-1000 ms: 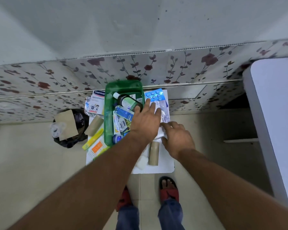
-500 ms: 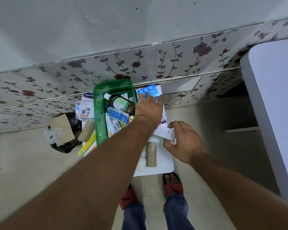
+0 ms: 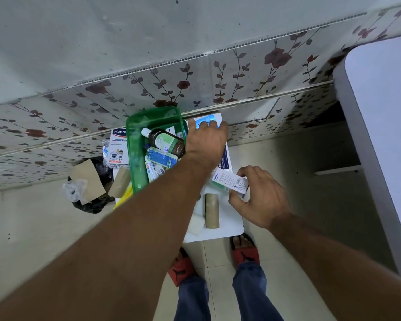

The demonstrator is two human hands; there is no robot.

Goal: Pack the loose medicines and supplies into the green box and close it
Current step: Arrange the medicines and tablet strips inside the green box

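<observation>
The green box (image 3: 134,144) stands open on a small white stool (image 3: 227,228) by the wall, holding a brown bottle (image 3: 166,141), a blue sachet (image 3: 160,157) and other packets. My left hand (image 3: 205,142) reaches past the box's right rim, its fingers lying on a blue blister pack (image 3: 206,120); whether it grips the pack is unclear. My right hand (image 3: 259,200) holds a small white medicine carton (image 3: 229,181) just above the stool. A tan bandage roll (image 3: 211,210) and a white gauze pad (image 3: 197,224) lie on the stool below my left forearm.
A Hansaplast box (image 3: 117,147), another tan roll (image 3: 120,183) and a yellow item (image 3: 125,196) lie left of the green box. A black bag with cardboard (image 3: 90,184) sits on the floor. A white table (image 3: 384,126) stands to the right. My feet in red sandals (image 3: 243,251) are below.
My left hand has slid from the box's right edge farther out onto the blue blister pack. My right hand has picked up the white carton and lifted it off the stool.
</observation>
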